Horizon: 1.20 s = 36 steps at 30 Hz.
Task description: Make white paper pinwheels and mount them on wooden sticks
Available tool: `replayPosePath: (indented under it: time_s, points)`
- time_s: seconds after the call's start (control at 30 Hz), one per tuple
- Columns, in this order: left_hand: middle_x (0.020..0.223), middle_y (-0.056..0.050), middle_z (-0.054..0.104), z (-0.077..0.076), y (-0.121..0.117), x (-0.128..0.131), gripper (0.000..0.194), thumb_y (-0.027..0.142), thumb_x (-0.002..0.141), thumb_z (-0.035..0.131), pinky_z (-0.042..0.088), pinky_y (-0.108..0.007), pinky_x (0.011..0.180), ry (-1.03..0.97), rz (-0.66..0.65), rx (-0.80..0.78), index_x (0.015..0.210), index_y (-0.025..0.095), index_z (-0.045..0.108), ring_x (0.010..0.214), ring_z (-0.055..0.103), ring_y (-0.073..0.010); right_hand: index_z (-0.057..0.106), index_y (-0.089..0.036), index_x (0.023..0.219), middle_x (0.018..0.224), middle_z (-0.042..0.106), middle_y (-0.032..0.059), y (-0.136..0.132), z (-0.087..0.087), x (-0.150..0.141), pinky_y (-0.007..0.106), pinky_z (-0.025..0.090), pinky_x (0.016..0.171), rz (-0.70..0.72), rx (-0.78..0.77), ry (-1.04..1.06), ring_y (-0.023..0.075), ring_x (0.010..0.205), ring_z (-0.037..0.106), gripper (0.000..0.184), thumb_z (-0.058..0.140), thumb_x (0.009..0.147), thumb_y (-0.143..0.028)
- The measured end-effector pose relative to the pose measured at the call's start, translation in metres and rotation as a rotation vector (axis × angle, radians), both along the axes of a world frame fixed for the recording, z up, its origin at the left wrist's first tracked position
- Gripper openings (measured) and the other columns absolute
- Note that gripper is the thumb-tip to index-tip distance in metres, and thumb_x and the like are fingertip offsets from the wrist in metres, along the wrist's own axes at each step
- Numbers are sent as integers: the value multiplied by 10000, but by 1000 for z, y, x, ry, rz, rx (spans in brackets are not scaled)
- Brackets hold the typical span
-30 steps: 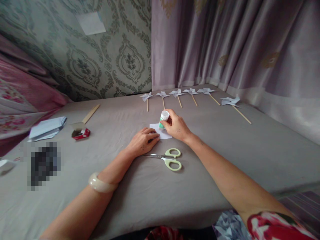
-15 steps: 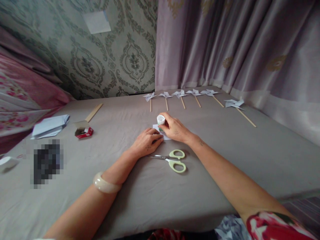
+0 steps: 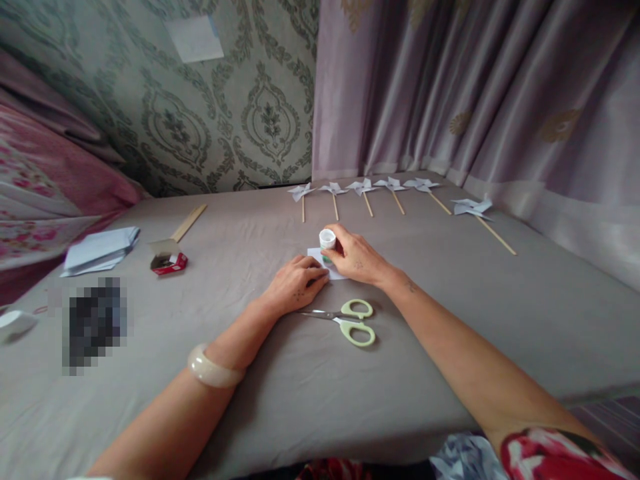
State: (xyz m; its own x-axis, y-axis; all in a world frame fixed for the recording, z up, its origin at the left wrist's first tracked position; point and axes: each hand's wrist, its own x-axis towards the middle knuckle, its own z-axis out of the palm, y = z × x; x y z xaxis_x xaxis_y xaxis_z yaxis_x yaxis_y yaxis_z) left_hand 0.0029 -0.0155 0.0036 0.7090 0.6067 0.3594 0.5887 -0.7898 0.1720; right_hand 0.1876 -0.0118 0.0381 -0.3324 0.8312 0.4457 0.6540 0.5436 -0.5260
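My right hand (image 3: 354,257) is closed around a glue stick (image 3: 327,243), a white tube with a green band low down. It stands upright with its base end toward me, its lower end on a small piece of white paper (image 3: 341,274). My left hand (image 3: 299,281) lies on the bed-like grey surface, fingers stretched and fingertips resting on the paper's left edge. Just below the hands are scissors (image 3: 358,333) with pale green handles, blades partly apart and tips near my left wrist. Part of the paper is hidden under my hands.
Several paper pinwheels (image 3: 363,188) on wooden sticks lie along the back. To the left are a stack of paper (image 3: 100,252), an open red box (image 3: 169,265), wooden sticks (image 3: 190,221), a white roll-like object (image 3: 16,325) and a blurred-out dark patch.
My right hand and the glue stick have shifted slightly to the right over the paper. My left hand keeps its place on the paper.
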Motion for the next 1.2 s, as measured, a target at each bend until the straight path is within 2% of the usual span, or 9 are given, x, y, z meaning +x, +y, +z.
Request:
replayPosePath:
  time_s: [0.27,0.5,0.8,0.9,1.07,1.2]
  points:
    - [1005,-91,653,1,-2,1,337,352,930,420,475,-362,849,6,11,-2,1039,211,706,929,576,-211,508,-181,1144,851,682,83,6,-5,0,294,437,660,-93,3,17,229,745,630,339,565,816,-249]
    - [1005,-80,652,2,-2,1,336,351,933,413,471,-356,851,26,13,3,1047,219,701,925,573,-207,509,-184,1122,836,675,69,5,-6,-2,292,444,667,-96,7,32,213,719,622,324,564,811,-258]
    - [983,-95,645,2,-3,1,325,342,924,431,478,-371,855,-1,17,-4,1049,218,704,926,578,-210,515,-166,1132,903,690,126,5,-8,-4,335,460,693,-173,28,29,271,802,648,336,560,809,-242]
    - [989,-97,646,1,-2,1,328,345,924,431,482,-371,854,-3,18,2,1053,220,705,926,582,-212,529,-189,1086,840,687,81,6,-7,3,325,468,686,-184,21,128,243,756,647,310,586,791,-267]
    - [1001,-95,655,0,-1,0,314,333,923,441,486,-365,854,-46,12,-12,1011,219,720,913,592,-206,511,-200,1038,835,669,47,15,-9,16,322,491,687,-270,64,451,205,731,637,301,581,788,-352]
    - [1010,-89,654,0,0,0,307,333,921,445,488,-356,867,-47,12,-13,1016,219,714,930,594,-200,507,-207,1007,808,663,32,16,-13,18,319,490,687,-279,37,461,195,714,628,285,585,772,-349]
